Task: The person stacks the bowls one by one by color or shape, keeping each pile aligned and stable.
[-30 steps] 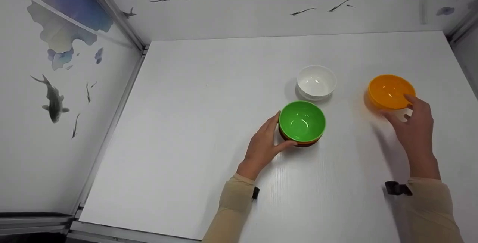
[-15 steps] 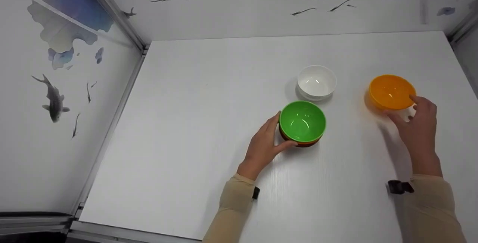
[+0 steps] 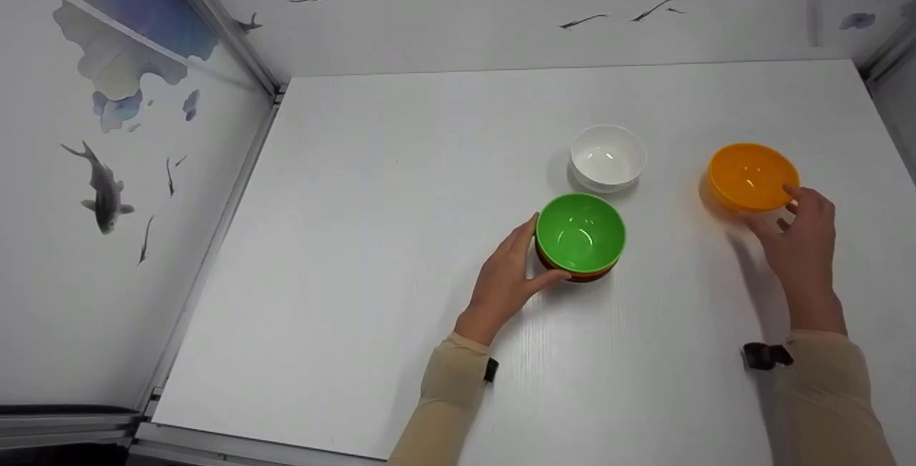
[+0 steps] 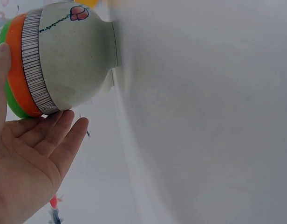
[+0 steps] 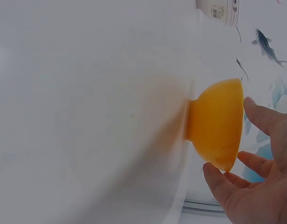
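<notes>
In the head view my left hand (image 3: pixel 504 283) holds the near side of a stack of bowls. A green bowl (image 3: pixel 580 233) tops it; the left wrist view shows an orange bowl (image 4: pixel 23 70) below that and a pale painted bowl (image 4: pixel 71 56) with a striped band at the bottom. The thumb lies at the rims, the fingers along the side. My right hand (image 3: pixel 805 240) is at the near right rim of a yellow-orange bowl (image 3: pixel 751 176), fingers spread and loosely bent, fingertips right at its edge. That bowl stands upright on its foot.
Behind the stack stands a white bowl (image 3: pixel 607 158), with a printed label on its side in the right wrist view. The white table (image 3: pixel 343 237) has walls with fish pictures at its back and left, and a metal frame rail (image 3: pixel 257 459) along the front left edge.
My right hand has drawn back slightly to the right, its fingertip moving from inside the yellow-orange bowl's rim to its edge. The left hand and all the bowls stay in place.
</notes>
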Motion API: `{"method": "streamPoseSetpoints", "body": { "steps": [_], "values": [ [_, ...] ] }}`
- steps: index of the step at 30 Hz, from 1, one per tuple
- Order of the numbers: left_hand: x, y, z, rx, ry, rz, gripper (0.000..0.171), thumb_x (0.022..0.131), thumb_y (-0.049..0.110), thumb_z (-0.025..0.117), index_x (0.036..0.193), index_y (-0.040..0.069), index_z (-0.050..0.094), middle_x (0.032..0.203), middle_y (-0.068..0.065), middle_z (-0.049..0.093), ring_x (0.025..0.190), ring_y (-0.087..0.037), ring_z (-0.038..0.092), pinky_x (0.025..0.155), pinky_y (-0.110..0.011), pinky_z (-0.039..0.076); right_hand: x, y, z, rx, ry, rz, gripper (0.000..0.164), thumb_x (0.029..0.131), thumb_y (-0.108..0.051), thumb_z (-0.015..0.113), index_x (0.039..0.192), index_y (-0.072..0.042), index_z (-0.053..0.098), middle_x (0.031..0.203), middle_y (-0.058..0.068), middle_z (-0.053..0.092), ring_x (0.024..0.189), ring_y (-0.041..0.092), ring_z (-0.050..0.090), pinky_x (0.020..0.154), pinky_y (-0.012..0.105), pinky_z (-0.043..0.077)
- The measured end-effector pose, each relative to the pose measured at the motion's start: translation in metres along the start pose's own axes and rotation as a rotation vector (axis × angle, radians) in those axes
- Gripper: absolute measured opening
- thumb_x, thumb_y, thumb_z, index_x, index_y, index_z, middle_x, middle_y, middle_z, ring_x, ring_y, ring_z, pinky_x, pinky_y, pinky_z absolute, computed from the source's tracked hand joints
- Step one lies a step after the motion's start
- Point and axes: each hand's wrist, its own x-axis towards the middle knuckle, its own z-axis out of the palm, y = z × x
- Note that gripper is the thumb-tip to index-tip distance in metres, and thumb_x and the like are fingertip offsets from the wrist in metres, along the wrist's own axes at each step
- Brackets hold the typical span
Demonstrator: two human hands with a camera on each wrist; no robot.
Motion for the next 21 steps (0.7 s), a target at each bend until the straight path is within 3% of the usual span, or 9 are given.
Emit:
{"method": "streamPoseSetpoints", "body": {
  "steps": [13,21],
  "values": [
    [-0.0015,-0.0005,0.0006,0.002,0.017,0.018,0.095,0.084,0.054,0.071,0.157,0.011,0.028,0.154,-0.003,0.045,0.143,-0.018,0.045,0.114,-0.031,0.044,0.0010,0.0003,0.0018,-0.011,-0.002,-0.007,0.080,0.099,-0.045,0.054,0.155,0.003,0.021,0.161,0.028,0.013,0.148,0.046,0.025,0.118,0.057,0.031],
    [-0.0014,-0.0002,0.0001,0.008,0.004,-0.002,0.095,0.084,0.055,0.071,0.157,0.011,0.028,0.156,-0.003,0.044,0.143,-0.018,0.044,0.115,-0.031,0.044,0.0018,-0.0009,0.0038,0.006,0.013,-0.008,0.069,0.102,-0.036,0.053,0.151,0.006,0.029,0.159,0.029,0.018,0.145,0.048,0.030,0.118,0.049,0.035]
  ]
}}
